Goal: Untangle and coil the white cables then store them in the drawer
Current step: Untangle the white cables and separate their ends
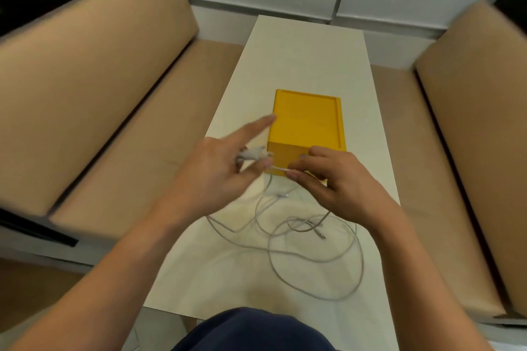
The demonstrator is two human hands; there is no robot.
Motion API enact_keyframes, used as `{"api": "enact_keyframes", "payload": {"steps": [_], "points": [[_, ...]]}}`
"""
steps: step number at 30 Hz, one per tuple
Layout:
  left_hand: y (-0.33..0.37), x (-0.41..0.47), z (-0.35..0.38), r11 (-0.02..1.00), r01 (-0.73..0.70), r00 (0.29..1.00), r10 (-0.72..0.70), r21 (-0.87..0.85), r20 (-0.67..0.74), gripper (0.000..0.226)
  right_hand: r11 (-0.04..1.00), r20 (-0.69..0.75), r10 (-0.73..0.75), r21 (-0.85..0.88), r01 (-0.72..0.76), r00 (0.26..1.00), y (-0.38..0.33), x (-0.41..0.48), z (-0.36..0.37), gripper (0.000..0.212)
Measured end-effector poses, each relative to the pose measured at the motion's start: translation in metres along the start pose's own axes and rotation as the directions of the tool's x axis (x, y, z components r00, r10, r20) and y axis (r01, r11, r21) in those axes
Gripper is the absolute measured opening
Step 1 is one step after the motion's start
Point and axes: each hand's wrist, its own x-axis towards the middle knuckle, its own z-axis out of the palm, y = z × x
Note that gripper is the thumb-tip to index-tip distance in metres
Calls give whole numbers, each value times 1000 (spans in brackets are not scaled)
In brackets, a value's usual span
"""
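Note:
White cables point(310, 253) lie in loose tangled loops on the near part of the narrow white table point(308, 60). My left hand point(225, 177) holds several turns of one cable wound around its fingers, index finger stretched out. My right hand point(333, 179) pinches the same cable between thumb and fingers, a short taut span running between both hands. Behind the hands stands a yellow drawer box point(308, 120), its front partly hidden by my right hand. A connector end point(321, 235) rests on the table among the loops.
Beige cushioned benches run along both sides of the table, the left bench point(108, 111) and the right bench point(467, 128). A white wall closes the far end. My dark-clothed lap point(251, 330) is at the near table edge.

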Motion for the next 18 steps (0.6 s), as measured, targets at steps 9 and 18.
{"api": "enact_keyframes", "payload": {"steps": [9, 18], "points": [[1, 2, 3, 974, -83, 973, 125, -209, 195, 42, 970, 130, 174, 148, -193, 976, 3, -7, -16, 12], [1, 3, -29, 937, -39, 995, 5, -347, -98, 25, 755, 193, 637, 41, -655, 746, 41, -31, -20, 50]]}}
